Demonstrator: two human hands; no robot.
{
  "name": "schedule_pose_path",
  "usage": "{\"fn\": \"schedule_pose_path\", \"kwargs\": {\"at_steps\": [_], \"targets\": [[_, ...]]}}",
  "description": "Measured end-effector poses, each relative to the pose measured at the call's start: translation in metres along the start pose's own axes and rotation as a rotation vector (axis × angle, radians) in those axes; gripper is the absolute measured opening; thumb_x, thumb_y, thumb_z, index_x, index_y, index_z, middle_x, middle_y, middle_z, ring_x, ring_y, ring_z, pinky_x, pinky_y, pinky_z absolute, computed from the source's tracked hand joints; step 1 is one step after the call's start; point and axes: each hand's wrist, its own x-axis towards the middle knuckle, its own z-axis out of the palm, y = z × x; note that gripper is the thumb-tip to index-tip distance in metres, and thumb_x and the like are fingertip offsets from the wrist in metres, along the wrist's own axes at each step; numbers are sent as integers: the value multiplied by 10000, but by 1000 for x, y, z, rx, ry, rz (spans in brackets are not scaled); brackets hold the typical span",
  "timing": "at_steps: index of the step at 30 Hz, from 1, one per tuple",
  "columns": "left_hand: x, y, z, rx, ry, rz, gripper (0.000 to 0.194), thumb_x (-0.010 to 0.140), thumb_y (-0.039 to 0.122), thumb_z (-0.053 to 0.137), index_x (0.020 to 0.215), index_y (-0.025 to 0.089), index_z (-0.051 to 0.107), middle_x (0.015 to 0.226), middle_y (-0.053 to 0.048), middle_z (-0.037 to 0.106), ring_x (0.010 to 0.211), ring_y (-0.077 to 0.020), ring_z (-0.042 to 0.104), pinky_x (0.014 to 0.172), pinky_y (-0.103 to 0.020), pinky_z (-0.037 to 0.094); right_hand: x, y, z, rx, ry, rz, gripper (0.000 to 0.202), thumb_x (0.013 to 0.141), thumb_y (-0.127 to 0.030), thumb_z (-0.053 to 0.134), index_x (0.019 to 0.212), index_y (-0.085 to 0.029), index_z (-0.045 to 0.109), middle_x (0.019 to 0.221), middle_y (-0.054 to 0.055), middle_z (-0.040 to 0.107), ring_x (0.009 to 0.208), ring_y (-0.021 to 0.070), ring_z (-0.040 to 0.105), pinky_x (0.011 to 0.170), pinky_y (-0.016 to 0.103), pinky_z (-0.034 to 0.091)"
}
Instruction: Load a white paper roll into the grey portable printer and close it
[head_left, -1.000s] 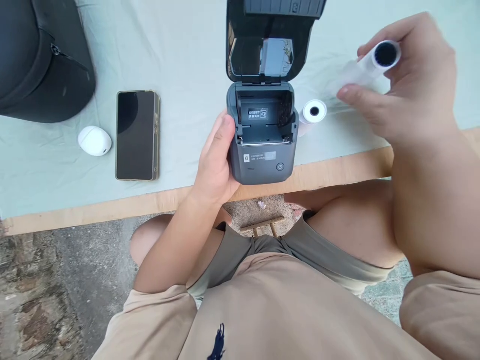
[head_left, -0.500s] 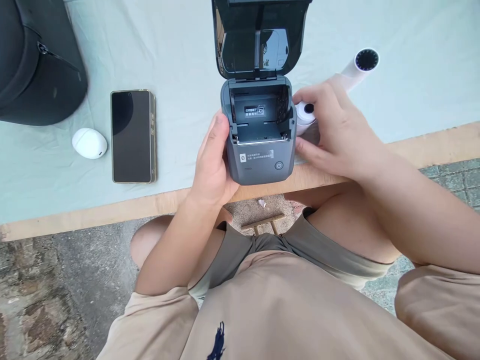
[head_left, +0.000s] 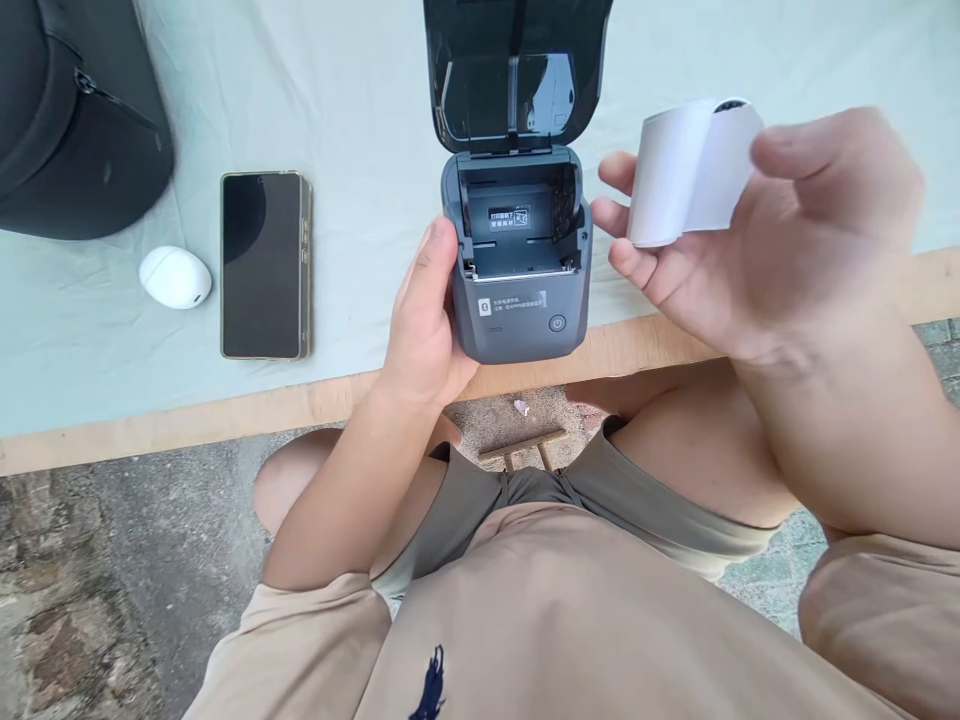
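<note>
A dark grey label printer (head_left: 521,315) stands at the table's front edge, its glossy black lid (head_left: 517,85) tipped open and its inner bay showing no roll. My left hand (head_left: 426,320) grips the printer's left side, thumb along the edge. Right of the printer, my right hand (head_left: 787,230) is turned palm up and holds a white paper roll (head_left: 664,180). A loose flap of paper joins it to a second rolled part with a dark core at the right, partly hidden by the thumb. The fingertips show left of the roll.
On the left of the pale cloth (head_left: 360,150) lie a phone (head_left: 264,265) and a white oval case (head_left: 175,278). A black zippered bag (head_left: 82,150) fills the upper left. The wooden table edge (head_left: 322,408) runs above my legs.
My right hand has moved right, away from the printer's side, and turned palm up, bringing the paper roll with it. My left hand still holds the printer.
</note>
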Motion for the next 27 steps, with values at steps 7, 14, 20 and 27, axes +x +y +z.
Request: {"fn": "schedule_pose_path", "kwargs": {"at_steps": [7,14,20,27], "targets": [[0,-2,-2,-53,-19,11,241,911,403,423,1052,251,547,1093,-49,676,1317,-240,480,1064,-413,463,-12,-12,24,-343,172,-544,348,788,-266,582,1130,-304,531,1158,-34,571,924,124,630,741,279,570],[-5,-4,-5,5,-2,47,244,860,274,543,1099,248,504,1059,-10,668,1332,-234,469,1055,-386,482,-6,-21,43,-1041,94,-685,250,760,-151,554,968,-269,478,1055,-21,591,990,145,592,821,325,515],[-5,-4,-5,11,2,16,286,825,327,600,1084,250,505,1135,-17,647,1285,-239,519,1015,-343,510,-2,-22,38,-1128,129,-684,223,767,-195,564,943,-275,454,1012,-20,614,972,174,612,760,351,497],[-4,-8,-7,-17,-29,63,248,853,316,574,1077,238,502,1111,-7,628,1221,-234,572,943,-327,556,-2,-27,33,-1137,167,-714,264,721,-119,577,940,-244,498,999,-6,610,931,173,604,761,315,480]]}}
